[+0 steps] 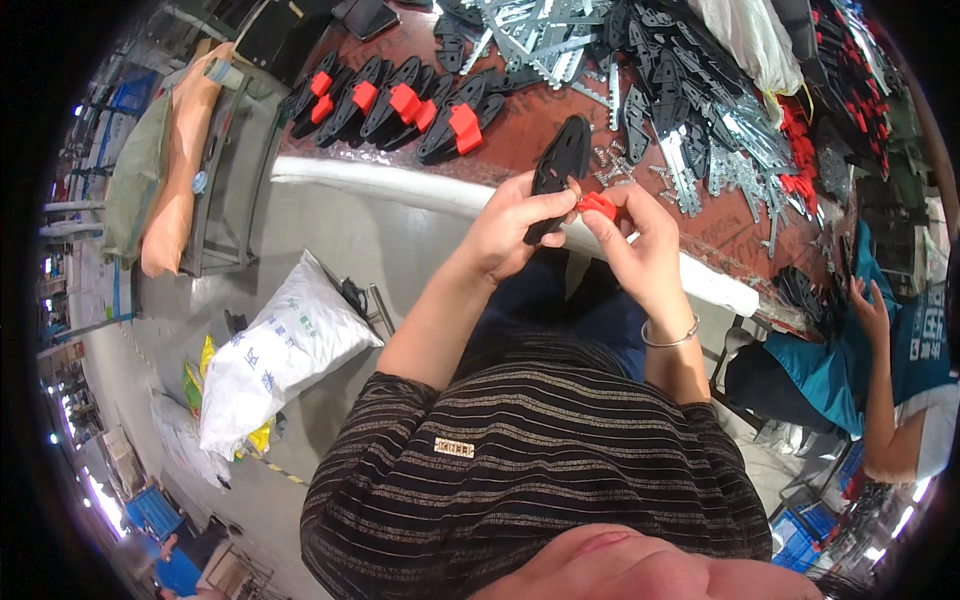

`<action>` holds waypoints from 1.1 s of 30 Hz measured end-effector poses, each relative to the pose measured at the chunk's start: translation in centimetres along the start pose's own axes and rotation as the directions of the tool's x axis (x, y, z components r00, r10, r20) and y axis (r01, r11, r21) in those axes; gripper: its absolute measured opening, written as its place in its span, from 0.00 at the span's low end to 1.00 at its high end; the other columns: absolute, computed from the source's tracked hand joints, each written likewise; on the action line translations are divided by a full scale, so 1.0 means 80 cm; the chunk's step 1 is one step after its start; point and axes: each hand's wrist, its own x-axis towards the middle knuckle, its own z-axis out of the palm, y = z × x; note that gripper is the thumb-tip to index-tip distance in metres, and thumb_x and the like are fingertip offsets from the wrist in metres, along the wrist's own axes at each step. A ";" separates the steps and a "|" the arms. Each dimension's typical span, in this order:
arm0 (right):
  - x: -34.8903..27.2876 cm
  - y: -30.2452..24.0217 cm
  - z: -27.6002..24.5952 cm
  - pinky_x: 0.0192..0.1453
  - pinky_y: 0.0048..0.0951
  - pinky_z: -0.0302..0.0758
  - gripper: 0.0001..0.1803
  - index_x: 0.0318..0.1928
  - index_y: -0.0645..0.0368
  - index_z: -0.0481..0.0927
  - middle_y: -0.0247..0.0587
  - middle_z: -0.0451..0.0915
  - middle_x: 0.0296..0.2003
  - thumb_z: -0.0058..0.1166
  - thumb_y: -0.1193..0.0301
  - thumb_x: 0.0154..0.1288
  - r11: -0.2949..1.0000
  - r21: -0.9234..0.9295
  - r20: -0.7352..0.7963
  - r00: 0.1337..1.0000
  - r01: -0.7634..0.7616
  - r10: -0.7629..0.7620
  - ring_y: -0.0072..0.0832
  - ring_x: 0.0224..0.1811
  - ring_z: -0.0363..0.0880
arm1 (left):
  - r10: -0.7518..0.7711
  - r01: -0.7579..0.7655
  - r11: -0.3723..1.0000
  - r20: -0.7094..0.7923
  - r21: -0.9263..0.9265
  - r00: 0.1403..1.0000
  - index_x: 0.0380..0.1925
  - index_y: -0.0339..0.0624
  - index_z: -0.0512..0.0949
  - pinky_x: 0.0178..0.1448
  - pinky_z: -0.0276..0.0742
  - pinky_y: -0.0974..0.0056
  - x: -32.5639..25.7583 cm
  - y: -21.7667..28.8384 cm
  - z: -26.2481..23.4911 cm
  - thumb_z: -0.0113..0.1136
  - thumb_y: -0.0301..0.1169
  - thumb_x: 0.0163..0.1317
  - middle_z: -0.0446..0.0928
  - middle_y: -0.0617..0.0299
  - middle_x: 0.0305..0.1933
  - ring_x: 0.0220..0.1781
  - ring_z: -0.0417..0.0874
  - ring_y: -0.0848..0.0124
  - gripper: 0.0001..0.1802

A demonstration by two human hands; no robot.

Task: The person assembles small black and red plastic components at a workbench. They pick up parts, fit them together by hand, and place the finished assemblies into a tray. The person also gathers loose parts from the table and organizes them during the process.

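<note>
At the near edge of the brown worktable (pixel 530 135), just above its pale rounded rim, the left hand (pixel 510 225) is closed around the lower end of a flat black plastic piece (pixel 560 165), thumb on top and fingers curled underneath, so the piece stands tilted up and away with its upper end over the table. That grip seems meant to steady the piece while the other hand works on it. The right hand (pixel 640 235) is pinched shut on a small red clip (pixel 597 205), thumb and forefinger holding it against the side of the black piece, where the two parts touch; a thin bracelet (pixel 672 338) circles that wrist.

Beyond the hands on the table, a row of black pieces with red clips fitted (pixel 400 105) lies overlapping to the left, apparently laid aside as finished. Right of the held piece, small screws (pixel 612 165) lie scattered within reach, and farther back are heaps of metal brackets (pixel 560 35) and more black parts (pixel 670 60). Off the table's right end, a co-worker in a teal shirt (pixel 830 365) sits. Left of the table, a white sack (pixel 275 350) rests on the grey floor.
</note>
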 end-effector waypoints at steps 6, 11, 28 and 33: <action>0.000 0.012 0.001 0.37 0.19 0.71 0.06 0.34 0.61 0.76 0.27 0.78 0.28 0.58 0.71 0.63 0.784 0.574 0.123 0.972 -0.236 0.203 0.13 0.31 0.73 | 0.057 -0.054 0.990 -0.018 0.127 0.998 0.42 0.39 0.73 0.28 0.66 0.73 0.010 -0.006 0.003 0.57 0.27 0.63 0.72 0.66 0.34 0.32 0.71 0.79 0.09; -0.009 0.013 -0.016 0.26 0.26 0.68 0.12 0.30 0.59 0.74 0.35 0.73 0.21 0.62 0.66 0.59 0.966 0.234 -0.143 0.979 -0.110 0.146 0.21 0.21 0.71 | 0.122 -0.136 0.975 0.089 0.174 0.989 0.48 0.39 0.70 0.30 0.69 0.71 0.033 -0.023 0.007 0.51 0.26 0.66 0.74 0.61 0.45 0.39 0.75 0.75 0.11; -0.037 0.051 -0.076 0.39 0.23 0.73 0.12 0.40 0.61 0.71 0.32 0.75 0.32 0.59 0.70 0.62 0.932 0.338 -0.140 0.972 -0.134 0.191 0.17 0.34 0.74 | -0.008 -0.038 0.947 0.142 0.318 0.990 0.50 0.44 0.68 0.26 0.63 0.75 0.053 -0.071 0.086 0.48 0.35 0.71 0.72 0.66 0.38 0.32 0.70 0.79 0.12; -0.017 0.061 -0.080 0.52 0.28 0.73 0.25 0.59 0.59 0.62 0.39 0.72 0.46 0.55 0.67 0.66 0.672 0.732 -0.260 0.957 0.110 0.127 0.24 0.44 0.75 | -0.146 0.070 0.943 0.215 0.327 0.966 0.50 0.42 0.67 0.26 0.63 0.74 0.059 -0.078 0.094 0.47 0.35 0.70 0.72 0.65 0.38 0.32 0.72 0.78 0.13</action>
